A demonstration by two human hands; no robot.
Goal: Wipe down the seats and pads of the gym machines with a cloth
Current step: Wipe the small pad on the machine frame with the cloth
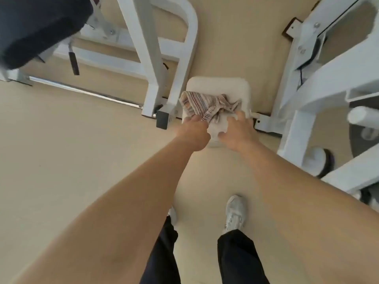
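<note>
A cream padded seat (217,85) of a white gym machine lies in the middle of the head view. A striped cloth (205,104) is bunched on its near half. My left hand (192,132) grips the cloth's near edge, fingers curled round it. My right hand (235,130) rests on the seat's near right part, fingers spread and touching the cloth's right tail; whether it pinches the cloth is unclear.
White machine frames stand to the left (151,58) and right (307,78) of the seat. A dark pad (30,27) hangs at the upper left. A chrome bar (82,90) runs along the beige floor. My feet in white shoes (234,212) stand below.
</note>
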